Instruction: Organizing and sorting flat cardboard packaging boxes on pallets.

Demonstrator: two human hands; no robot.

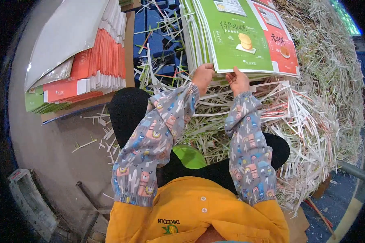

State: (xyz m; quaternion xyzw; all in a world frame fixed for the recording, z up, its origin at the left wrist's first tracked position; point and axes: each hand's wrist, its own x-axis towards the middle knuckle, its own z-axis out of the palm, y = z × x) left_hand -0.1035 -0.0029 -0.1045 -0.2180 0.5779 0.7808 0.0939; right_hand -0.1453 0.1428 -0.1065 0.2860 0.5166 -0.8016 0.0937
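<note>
A stack of printed sheets (pixel 243 36), green on the left and red on the right, lies in front of me with strips of paper around it. My left hand (pixel 203 77) is closed at the stack's near left corner, fingers pinching the sheet edge. To its right my right hand (pixel 237 82) grips the near edge, thumb on top and the other fingers partly hidden. How many sheets lie between my fingers I cannot tell. Patterned grey sleeve covers run down both forearms.
A great heap of shredded paper strips (pixel 312 113) spreads at the right and beneath the near edge of the stack. Another pile of red, white and green sheets (pixel 81 69) stands at the left on cardboard. Blue pallets (pixel 164 36) show between the stacks. A metal frame (pixel 32 202) sits lower left.
</note>
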